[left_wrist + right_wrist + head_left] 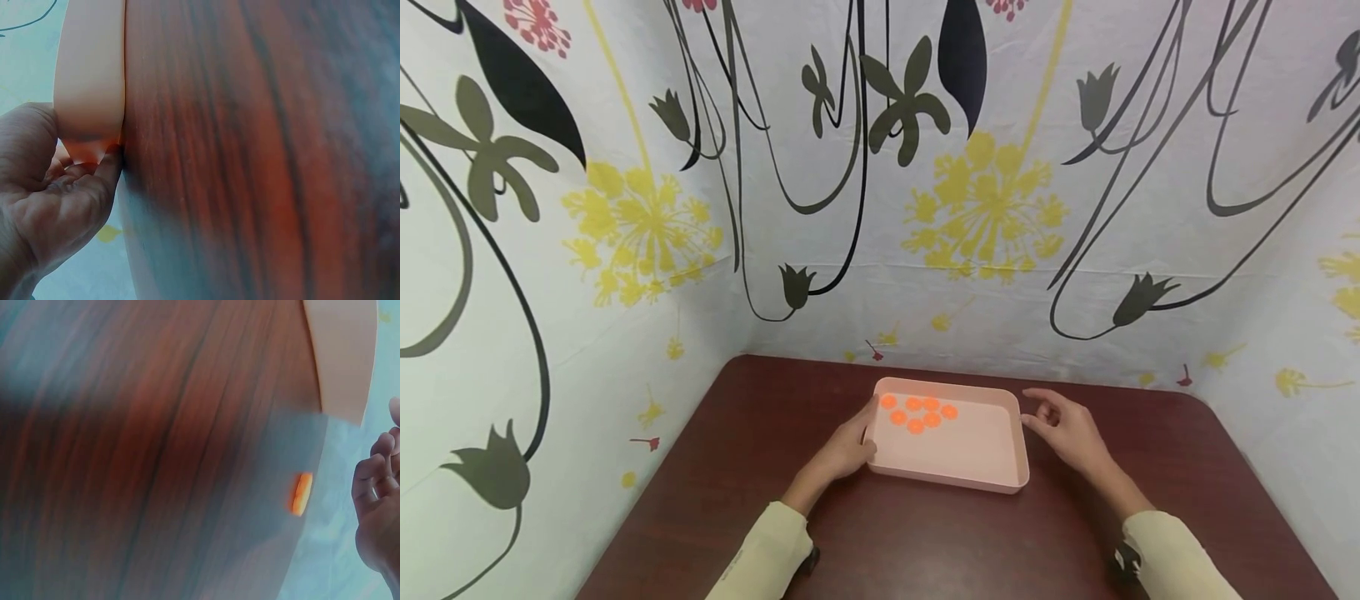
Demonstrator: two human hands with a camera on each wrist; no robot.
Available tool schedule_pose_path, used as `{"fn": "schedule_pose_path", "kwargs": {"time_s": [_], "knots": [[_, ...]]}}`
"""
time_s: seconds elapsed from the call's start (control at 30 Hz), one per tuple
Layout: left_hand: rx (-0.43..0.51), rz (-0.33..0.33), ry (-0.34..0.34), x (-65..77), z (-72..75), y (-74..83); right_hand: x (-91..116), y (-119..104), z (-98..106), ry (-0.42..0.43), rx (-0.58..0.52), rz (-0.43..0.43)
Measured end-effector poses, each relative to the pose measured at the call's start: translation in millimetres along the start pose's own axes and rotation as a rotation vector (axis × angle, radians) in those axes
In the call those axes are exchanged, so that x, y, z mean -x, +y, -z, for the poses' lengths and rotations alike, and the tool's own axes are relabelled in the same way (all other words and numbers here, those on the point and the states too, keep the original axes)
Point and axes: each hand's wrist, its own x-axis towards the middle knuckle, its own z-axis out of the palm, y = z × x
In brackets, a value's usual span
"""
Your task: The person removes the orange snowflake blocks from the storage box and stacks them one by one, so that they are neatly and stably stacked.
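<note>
A shallow pink rectangular tray (947, 479) sits on the table, with several round orange carrot slices (915, 426) grouped in its far left part. My left hand (844, 450) grips the tray's left side. In the left wrist view, the thumb and fingers of the left hand (56, 194) lie on either side of the tray's end wall (90, 69). Just off the tray's right side is my right hand (1070, 429), its fingers loosely bent and holding nothing. A single carrot slice (302, 494) lies on the table near the right hand (378, 494) in the right wrist view.
The dark reddish-brown wooden table (925, 550) carries the tray near its far edge. Fabric walls (820, 333) with flower prints enclose the table at the back and both sides. Bare tabletop shows in front of the tray.
</note>
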Motion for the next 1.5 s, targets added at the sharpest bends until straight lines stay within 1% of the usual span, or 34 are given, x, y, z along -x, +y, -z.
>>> {"fn": "schedule_pose_path", "kwargs": {"time_s": [0.17, 0.27, 0.37, 0.5, 0.6, 0.67, 0.8, 0.93, 1.07, 1.17, 1.3, 1.37, 1.5], "knots": [[0.003, 0.003, 0.001, 1.4, 0.3, -1.7, -5.3, -17.9, -13.1, -0.011, -0.068, -0.028], [0.015, 0.018, 0.002, 1.9, -0.1, -2.8, -10.1, -29.9, -22.0, -0.013, -0.087, -0.028], [-0.004, 0.010, 0.005, 1.9, 0.0, -2.9, -15.5, -40.0, -30.8, -0.024, -0.079, -0.022], [-0.024, 0.008, 0.000, 1.3, 0.2, -1.9, -22.9, -50.6, -40.4, -0.073, -0.058, -0.025], [-0.008, 0.021, -0.001, 1.2, 0.1, -0.4, -27.9, -57.6, -47.7, -0.135, -0.094, -0.046], [0.005, 0.028, 0.001, 1.5, 0.4, 0.6, -30.8, -61.3, -54.2, -0.168, -0.134, -0.078], [0.020, 0.023, 0.003, 1.2, 0.4, 1.7, -35.4, -61.5, -66.3, -0.184, -0.205, -0.141], [0.024, 0.016, 0.003, 1.6, 0.2, 2.7, -38.2, -57.4, -73.3, -0.172, -0.233, -0.198], [0.024, 0.025, 0.005, 2.3, 1.1, 2.6, -41.6, -56.7, -78.8, -0.166, -0.247, -0.243], [0.018, 0.031, 0.003, 1.8, 0.8, 1.4, -42.9, -55.6, -82.4, -0.152, -0.226, -0.246], [0.017, 0.033, 0.003, 0.6, -0.2, -0.2, -42.0, -53.4, -84.5, -0.139, -0.160, -0.209], [0.015, 0.039, 0.003, 0.3, -0.2, -0.4, -41.6, -53.1, -84.5, -0.149, -0.139, -0.193], [0.017, 0.045, 0.002, 0.5, 0.0, -0.1, -41.6, -53.8, -84.7, -0.186, -0.157, -0.233]]}}
